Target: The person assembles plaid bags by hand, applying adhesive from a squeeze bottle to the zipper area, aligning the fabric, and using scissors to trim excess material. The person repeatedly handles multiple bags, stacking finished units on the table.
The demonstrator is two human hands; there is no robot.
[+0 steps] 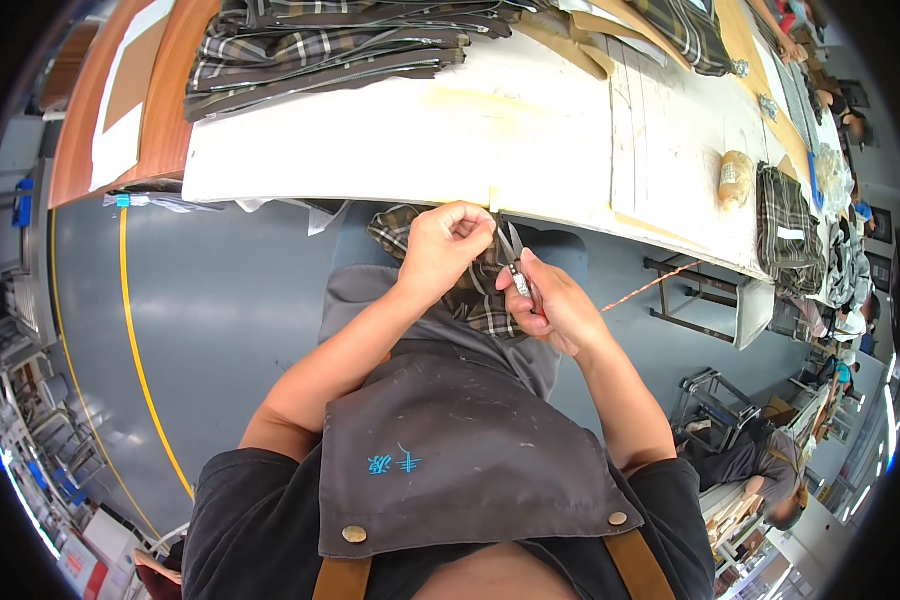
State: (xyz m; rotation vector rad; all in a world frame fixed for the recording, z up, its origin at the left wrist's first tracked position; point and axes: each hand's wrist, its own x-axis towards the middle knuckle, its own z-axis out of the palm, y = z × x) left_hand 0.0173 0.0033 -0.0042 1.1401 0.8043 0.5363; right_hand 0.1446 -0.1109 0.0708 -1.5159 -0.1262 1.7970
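At the front edge of the white table, my left hand (445,248) is closed in a pinch, thumb against fingertips. What sits between those fingertips is too small to make out. My right hand (560,305) grips a pair of small scissors (511,246), blades pointing up toward the table edge and slightly apart, right beside the left fingertips. Brown and black plaid fabric (482,302) with white lines hangs below both hands and over my lap; my left hand covers part of it.
Stacked plaid pieces (320,60) lie on the table's (400,140) far left. Toward the right are a thread cone (736,180) and a folded plaid bundle (790,235). A twisted red cord (650,288) runs from near my right hand toward the table's underside. Another person (770,465) is at lower right.
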